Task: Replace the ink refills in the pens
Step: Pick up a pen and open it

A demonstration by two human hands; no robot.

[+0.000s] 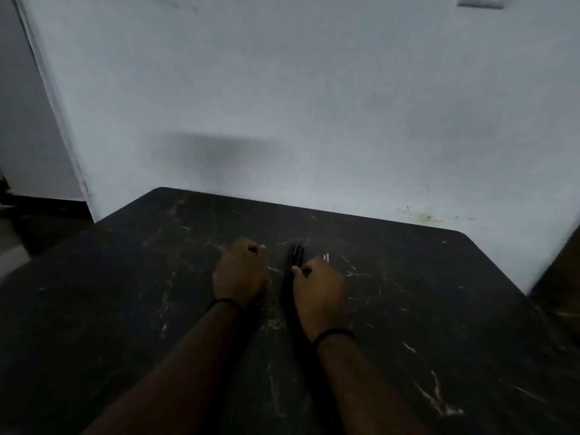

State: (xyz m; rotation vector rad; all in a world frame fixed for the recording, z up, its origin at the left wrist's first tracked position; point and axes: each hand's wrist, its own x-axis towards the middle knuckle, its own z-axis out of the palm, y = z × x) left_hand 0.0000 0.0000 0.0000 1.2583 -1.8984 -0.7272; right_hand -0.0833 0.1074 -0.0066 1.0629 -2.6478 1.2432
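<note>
The frame is dim and blurred; the lower ends of the black pens (pixel 295 265) are hidden beside the right hand (pixel 318 293), and the pale refills (pixel 325 257) just right of the pens are mostly covered. Two pens seem to lie side by side on the dark table (pixel 125 293), long axis pointing toward the wall (pixel 314 105). Both hands' fingers curl under; whether the left hand (pixel 240 274) or right holds anything, I cannot tell.

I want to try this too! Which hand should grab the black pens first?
Probably the right hand. Its thumb already sits at the black pens lying between both hands on the dark table. The left hand rests further to the side, fingers curled, apart from them.
</note>
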